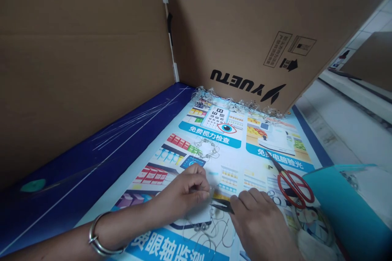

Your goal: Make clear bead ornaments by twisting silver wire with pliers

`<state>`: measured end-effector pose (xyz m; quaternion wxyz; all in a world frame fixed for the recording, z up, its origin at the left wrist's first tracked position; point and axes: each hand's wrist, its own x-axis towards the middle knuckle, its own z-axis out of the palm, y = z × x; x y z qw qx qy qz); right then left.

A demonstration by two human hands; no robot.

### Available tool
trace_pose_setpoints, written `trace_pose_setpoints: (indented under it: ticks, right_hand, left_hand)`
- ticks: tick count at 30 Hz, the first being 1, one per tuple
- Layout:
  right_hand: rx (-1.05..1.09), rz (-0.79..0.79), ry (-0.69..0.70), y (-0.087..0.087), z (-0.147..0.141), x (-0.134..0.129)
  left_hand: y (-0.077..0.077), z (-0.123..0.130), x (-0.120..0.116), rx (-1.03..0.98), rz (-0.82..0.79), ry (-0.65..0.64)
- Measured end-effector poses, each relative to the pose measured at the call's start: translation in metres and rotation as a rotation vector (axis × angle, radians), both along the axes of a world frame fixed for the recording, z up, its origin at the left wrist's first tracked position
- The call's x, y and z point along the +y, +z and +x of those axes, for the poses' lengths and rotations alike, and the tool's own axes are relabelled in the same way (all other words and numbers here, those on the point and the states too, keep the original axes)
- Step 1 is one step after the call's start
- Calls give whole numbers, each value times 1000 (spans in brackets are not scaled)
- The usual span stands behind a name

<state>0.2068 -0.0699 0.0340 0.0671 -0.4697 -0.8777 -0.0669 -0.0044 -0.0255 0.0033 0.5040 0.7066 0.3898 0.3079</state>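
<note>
My left hand is closed in a pinch on a clear bead, its thumb and fingertips together. My right hand wraps round dark-tipped pliers, whose jaws point left and meet the bead work beside my left fingertips. Below the pliers, beads on loops of thin clear line hang or lie over the printed sheet. A ring of clear beads with loose line ends lies on the sheet beyond my left hand.
Red-handled scissors lie right of centre, beside a teal container and a roll. Beaded pieces line the foot of the tall cardboard wall. A green piece is at the far left.
</note>
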Motion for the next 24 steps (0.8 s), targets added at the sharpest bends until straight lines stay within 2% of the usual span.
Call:
trace_pose_setpoints:
  ticks: [7, 11, 24]
  right_hand:
    - [-66, 75, 35, -3, -7, 5]
    - [-96, 63, 46, -2, -11, 7]
    - [-131, 57, 30, -10, -14, 5]
  left_hand:
    - [4, 0, -2, 136, 169, 0]
    - [0, 1, 0, 168, 149, -56]
    - [-7, -3, 5, 207, 184, -94]
